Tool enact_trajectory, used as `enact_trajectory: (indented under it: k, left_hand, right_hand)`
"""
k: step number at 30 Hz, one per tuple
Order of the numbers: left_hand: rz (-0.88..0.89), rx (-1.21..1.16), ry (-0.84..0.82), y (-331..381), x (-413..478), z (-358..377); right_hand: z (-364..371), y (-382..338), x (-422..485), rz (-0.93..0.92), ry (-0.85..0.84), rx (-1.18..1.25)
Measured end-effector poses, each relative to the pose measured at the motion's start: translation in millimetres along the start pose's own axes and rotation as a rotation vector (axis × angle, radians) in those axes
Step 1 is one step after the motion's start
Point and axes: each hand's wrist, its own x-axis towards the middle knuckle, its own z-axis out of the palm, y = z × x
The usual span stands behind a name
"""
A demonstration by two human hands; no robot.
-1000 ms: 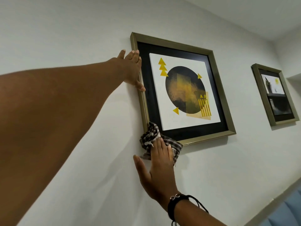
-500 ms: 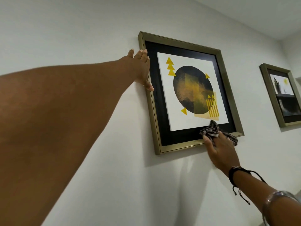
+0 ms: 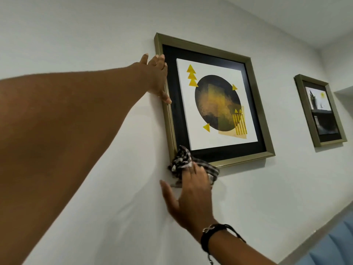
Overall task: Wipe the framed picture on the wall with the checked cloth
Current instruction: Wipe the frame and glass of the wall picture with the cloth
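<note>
The framed picture (image 3: pixel 257 104) hangs on the white wall, with a brass-coloured frame, black mount and a dark circle with yellow triangles. My left hand (image 3: pixel 156 77) lies flat against the upper part of the frame's left edge, fingers together, steadying it. My right hand (image 3: pixel 191 196) presses the bunched black-and-white checked cloth (image 3: pixel 183 159) against the frame's lower left corner. The cloth covers that corner and hangs a little below the frame. The thumb of the right hand is spread out to the left on the wall.
A second, smaller framed picture (image 3: pixel 321 111) hangs further right on the same wall. A blue upholstered surface (image 3: pixel 332 245) shows at the bottom right. The ceiling meets the wall at the top right.
My right hand has swept the cloth along the bottom edge from the lower right corner back to the lower left corner. The left hand has stayed on the frame's left edge.
</note>
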Motion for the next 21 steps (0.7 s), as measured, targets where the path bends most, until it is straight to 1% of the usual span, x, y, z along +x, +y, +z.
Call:
enact_trajectory:
  k: [5, 7, 8, 10, 13, 15, 17, 20, 21]
  left_hand:
    - [0.002, -0.004, 0.003, 0, 5, 3]
    - [0.002, 0.013, 0.009, 0, 5, 3]
    - [-0.001, 0.024, 0.01, 0, 6, 2]
    - [-0.004, 0.042, 0.009, 1, 6, 0]
    - [-0.001, 0.058, 0.002, 3, 5, -2]
    - [-0.015, 0.059, 0.003, 2, 4, 0]
    - [-0.017, 0.036, 0.013, 1, 3, 1]
    - [-0.01, 0.024, 0.026, 2, 3, 0]
    - [-0.012, 0.034, 0.027, 2, 2, 1]
  right_hand:
    - [2, -26, 1, 0.081, 0.061, 0.23]
    - [5, -26, 3, 0.069, 0.064, 0.301]
    - [6, -23, 2, 0.038, 0.056, 0.305]
    - [10, -6, 0, -0.083, 0.036, 0.232]
    - [15, 43, -3, -0.29, 0.039, 0.12]
    - [15, 79, 2, -0.35, 0.074, 0.077]
    - [14, 112, 12, -0.289, 0.119, 0.014]
    - [5, 151, 28, -0.032, 0.116, -0.052]
    - [0, 160, 32, 0.028, 0.117, -0.073]
